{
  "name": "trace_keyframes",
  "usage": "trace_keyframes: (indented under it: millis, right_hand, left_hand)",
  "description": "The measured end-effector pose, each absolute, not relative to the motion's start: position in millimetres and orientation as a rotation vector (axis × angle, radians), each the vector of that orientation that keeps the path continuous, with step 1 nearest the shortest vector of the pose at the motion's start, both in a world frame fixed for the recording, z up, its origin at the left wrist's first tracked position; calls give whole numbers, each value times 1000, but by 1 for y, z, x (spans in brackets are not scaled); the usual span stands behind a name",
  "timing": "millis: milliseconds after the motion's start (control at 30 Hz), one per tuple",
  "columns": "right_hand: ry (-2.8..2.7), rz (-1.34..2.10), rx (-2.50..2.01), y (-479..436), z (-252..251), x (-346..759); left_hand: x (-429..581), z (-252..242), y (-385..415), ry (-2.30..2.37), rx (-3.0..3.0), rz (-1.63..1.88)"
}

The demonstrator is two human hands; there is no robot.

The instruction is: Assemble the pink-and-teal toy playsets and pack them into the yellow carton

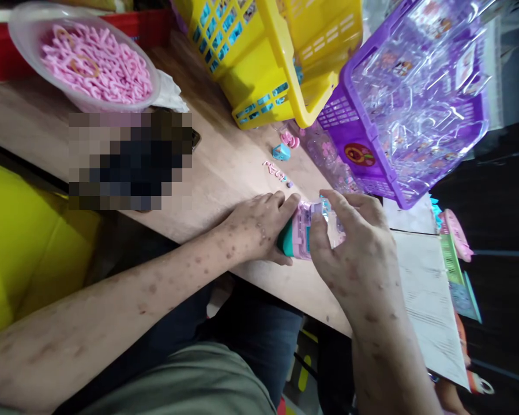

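Note:
A small pink and teal plastic case point(301, 233) with clear plastic parts stands on the table near its front edge. My left hand point(259, 225) is closed around its teal side and steadies it. From the right, my right hand point(358, 248) pinches a small clear, bluish piece point(325, 206) between thumb and forefinger, over the case. Its exact kind is not plain. Beyond my hands lie a small purple piece point(289, 184), several tiny pink pieces point(271, 168), a light-blue piece point(281, 151) and pink rings point(289, 139).
A purple basket point(350, 92) holds clear plastic cases. Beside it stands a yellow basket point(259, 80) with blue pieces inside. A clear tub point(153, 86) of pink hooked pieces point(99, 66) stands far left. White paper point(432, 288) lies at the right. A blurred-out dark patch point(134, 161) covers part of the table.

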State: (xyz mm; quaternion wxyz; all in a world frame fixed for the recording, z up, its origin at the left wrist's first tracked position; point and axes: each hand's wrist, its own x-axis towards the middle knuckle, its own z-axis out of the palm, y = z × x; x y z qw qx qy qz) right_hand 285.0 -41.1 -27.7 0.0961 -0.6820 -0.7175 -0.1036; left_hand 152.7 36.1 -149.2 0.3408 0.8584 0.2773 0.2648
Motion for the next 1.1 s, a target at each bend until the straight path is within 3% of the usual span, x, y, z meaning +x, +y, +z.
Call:
trace_keyframes:
  millis: [367,900,1100]
  right_hand:
    - [-2107,-305,-2101,-34,-35,287]
    - [-1689,286,-2199,-40,-47,296]
    - [-1523,251,-2153,-58,-35,311]
  left_hand:
    - [154,-150,38,697,2247,689]
    - [151,-151,37,632,2145,787]
    - [123,-148,61,613,2015,754]
